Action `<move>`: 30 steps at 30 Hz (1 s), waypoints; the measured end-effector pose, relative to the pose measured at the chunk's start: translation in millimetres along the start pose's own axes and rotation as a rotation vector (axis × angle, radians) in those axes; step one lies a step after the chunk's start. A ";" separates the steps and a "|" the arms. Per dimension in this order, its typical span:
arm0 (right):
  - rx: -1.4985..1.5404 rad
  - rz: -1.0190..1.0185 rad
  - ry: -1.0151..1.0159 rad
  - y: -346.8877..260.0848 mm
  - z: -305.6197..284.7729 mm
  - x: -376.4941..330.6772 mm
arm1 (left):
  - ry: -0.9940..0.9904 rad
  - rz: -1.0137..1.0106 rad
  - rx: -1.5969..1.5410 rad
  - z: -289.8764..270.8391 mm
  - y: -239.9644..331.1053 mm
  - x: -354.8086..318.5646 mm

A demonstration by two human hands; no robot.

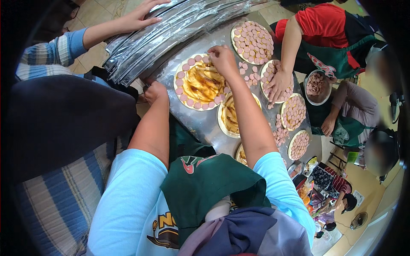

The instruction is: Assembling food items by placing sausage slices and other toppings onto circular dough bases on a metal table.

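A round pizza base [200, 82] spread with orange sauce lies on the steel table [200, 123], close to the table's left edge, with pink sausage slices [181, 83] ringing most of its rim. The right hand [222, 59] reaches over the far side of this base, fingers bunched together and pointing down at the rim, touching the slices there; whether it pinches a slice cannot be told. The left hand [154, 92] rests at the table's left edge, just beside the base, curled into a loose fist; what it grips, if anything, is hidden.

Nearer the person, a second sauced base [229, 116] lies partly under the right forearm. Loose slices [250, 74] are scattered between the bases toward the middle of the table. Along the far and right edges lie several bases fully covered in slices [252, 41]. A co-worker's hand [278, 84] in a red shirt presses flat on one of them. At the far-left corner another person's hand [143, 17] lies on a stack of shiny trays [171, 30]
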State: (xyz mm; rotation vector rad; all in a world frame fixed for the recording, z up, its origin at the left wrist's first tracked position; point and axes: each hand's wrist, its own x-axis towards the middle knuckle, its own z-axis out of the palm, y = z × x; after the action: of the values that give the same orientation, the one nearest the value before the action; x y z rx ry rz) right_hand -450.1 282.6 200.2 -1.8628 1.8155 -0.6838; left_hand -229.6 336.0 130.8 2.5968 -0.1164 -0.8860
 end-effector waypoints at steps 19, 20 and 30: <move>0.036 0.110 -0.083 10.1 -12.7 -4.0 | -0.030 0.004 0.014 -12.3 9.2 -22.5; -0.016 0.033 -0.013 9.3 -10.6 -3.5 | -0.043 0.030 0.047 -8.7 4.8 -14.0; -0.108 -0.046 -0.049 -6.2 -4.7 -25.8 | -0.028 0.012 0.049 -20.6 14.7 -33.1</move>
State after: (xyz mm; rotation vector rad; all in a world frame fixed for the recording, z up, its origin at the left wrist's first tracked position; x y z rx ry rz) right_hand -448.6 308.6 206.7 -1.9792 1.8158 -0.5605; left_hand -242.9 336.1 170.4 2.6263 -0.1629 -0.9269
